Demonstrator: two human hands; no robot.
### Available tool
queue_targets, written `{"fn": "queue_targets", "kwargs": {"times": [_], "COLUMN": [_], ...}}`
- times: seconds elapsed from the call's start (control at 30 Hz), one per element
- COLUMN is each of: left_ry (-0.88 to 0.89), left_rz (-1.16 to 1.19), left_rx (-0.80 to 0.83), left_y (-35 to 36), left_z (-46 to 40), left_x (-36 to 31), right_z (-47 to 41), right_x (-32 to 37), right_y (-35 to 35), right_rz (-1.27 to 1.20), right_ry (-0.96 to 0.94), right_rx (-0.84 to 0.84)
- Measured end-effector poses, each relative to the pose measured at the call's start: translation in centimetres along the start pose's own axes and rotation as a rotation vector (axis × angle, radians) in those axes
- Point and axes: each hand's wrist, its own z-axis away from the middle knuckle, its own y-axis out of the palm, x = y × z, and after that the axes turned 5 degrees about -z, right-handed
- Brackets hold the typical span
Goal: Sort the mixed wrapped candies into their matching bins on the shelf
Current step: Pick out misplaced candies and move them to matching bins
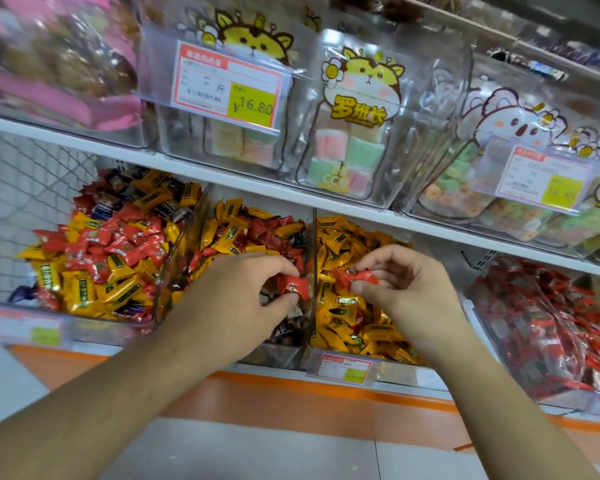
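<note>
The left hand [243, 289] pinches a red wrapped candy [293, 286] between thumb and curled fingers, over the middle bin [187, 251] — a clear bin of yellow and red candies mixed with some dark ones. Just to its right, the right hand [406, 289] pinches a second red candy [355, 277] the same way, fingers curled round it, above the yellow-candy bin [347, 370] (a price tag is clipped to that bin's near edge). The two hands are near each other, one on either side of the clear divider [314, 258]. At far left a mixed bin [94, 258] holds red and yellow wrappers; at far right stands a bin of red candies [541, 327]. The shelf above [222, 174] carries clear bags of pastel sweets.
</note>
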Motion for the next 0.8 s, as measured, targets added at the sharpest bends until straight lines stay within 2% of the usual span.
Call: {"fn": "queue_targets", "kwargs": {"times": [0.17,0.37,0.5,0.63,0.8], "left_ry": [-0.151,-0.45,-0.486,-0.496,-0.377], "left_rz": [-0.069,-0.168,-0.189,-0.144,-0.081], "left_rx": [-0.102,-0.224,-0.222,-0.201,-0.114], "left_y": [-5.8,-12.0,-13.1,-12.8,-11.3], "left_z": [0.3,0.4,0.5,0.0,-0.5], "left_x": [4.3,12.5,14.9,14.1,11.7], "right_z": [0.2,-2.8,-6.1,-6.6,-4.5], "right_x": [3.4,7.0,7.3,6.6,4.2], "right_y": [6.7,17.1,22.4,22.2,16.4], "right_rz": [-0.057,-0.024,0.028,0.181,0.258], "right_ry": [-0.032,-0.074,-0.045,-0.045,-0.068], "right_rx": [0.055,0.17,0.202,0.24,0.175]}}
